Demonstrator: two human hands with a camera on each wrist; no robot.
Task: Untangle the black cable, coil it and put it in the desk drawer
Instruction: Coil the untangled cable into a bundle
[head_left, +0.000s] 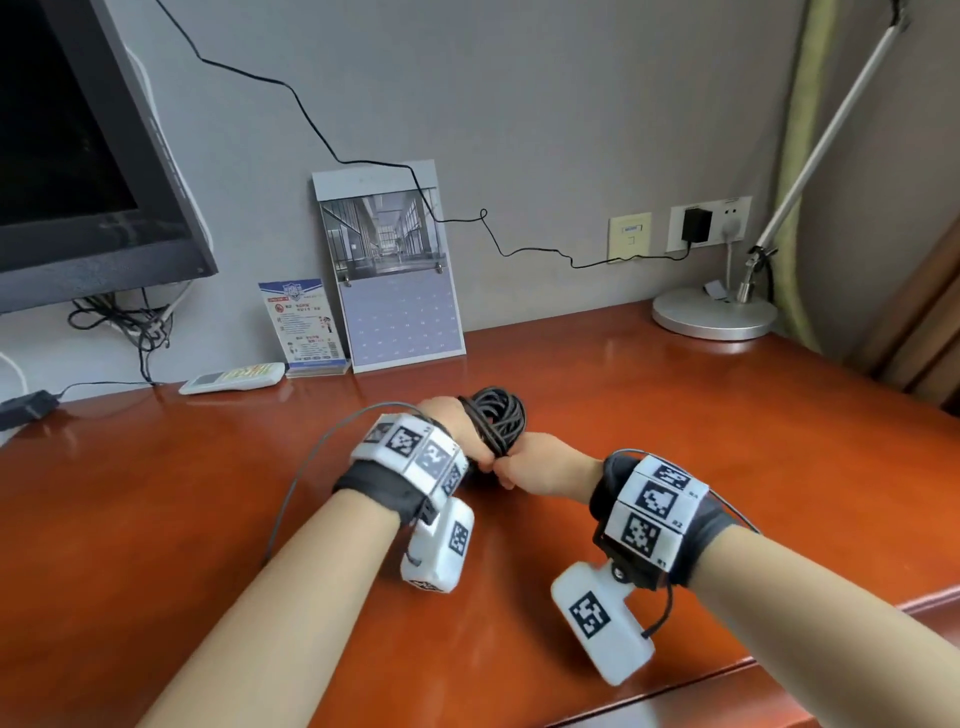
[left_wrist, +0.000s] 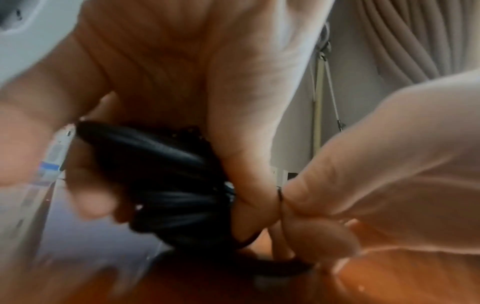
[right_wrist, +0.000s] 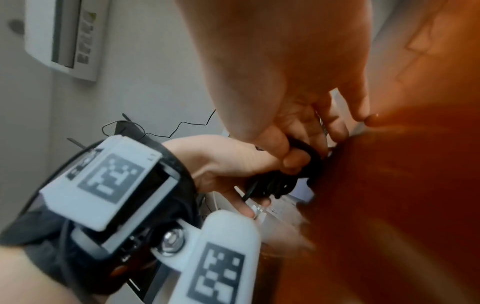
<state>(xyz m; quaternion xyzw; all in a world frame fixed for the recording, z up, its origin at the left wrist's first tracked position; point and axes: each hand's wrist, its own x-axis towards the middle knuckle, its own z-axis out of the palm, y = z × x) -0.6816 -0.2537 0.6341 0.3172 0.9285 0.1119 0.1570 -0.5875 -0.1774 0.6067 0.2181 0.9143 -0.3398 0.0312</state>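
While the left hand (head_left: 457, 431) grips the black cable (head_left: 498, 415), wound into a thick multi-loop bundle, the right hand (head_left: 530, 462) pinches a strand at its near side; the bundle sits just above the glossy reddish bench (head_left: 675, 415).

Two hands (head_left: 498, 457), one cable coil (head_left: 498, 415)

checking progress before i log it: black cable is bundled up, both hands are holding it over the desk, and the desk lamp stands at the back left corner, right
Not quite. The desk lamp stands at the back right corner, not the left; the head view shows it. The rest holds: the black cable is bundled, and the left hand and right hand both grip it over the desk.
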